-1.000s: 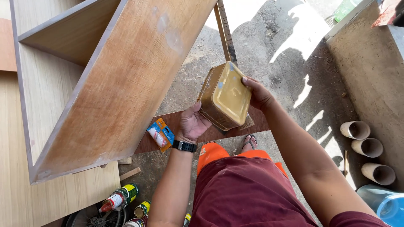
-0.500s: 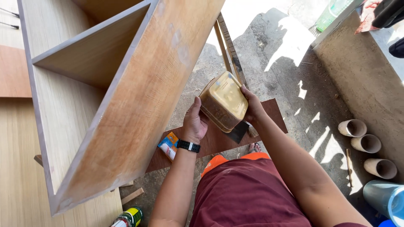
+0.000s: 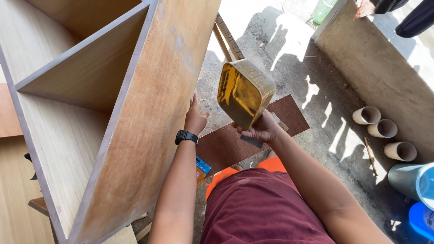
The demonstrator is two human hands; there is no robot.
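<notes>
The right hand (image 3: 260,129) is gripping a tilted yellow tin (image 3: 244,92) from below, mouth toward the cabinet (image 3: 149,117) (glue-stained side), while the left hand (image 3: 195,118) is pressing flat, steadying it.

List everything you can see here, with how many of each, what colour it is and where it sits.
wooden cabinet: one, light brown, left, with an inner shelf
rectangular tin: one, golden yellow, centre, tilted, held from below
flat board: one, dark brown, on the ground under the tin
pipe pieces: three, beige, right, along the concrete wall
buckets: two, blue, lower right corner
small packet: one, blue and orange, by the left forearm
wristwatch: one, black, left wrist
left hand: against the cabinet's side panel
right hand: fingers gripping the tin
</notes>
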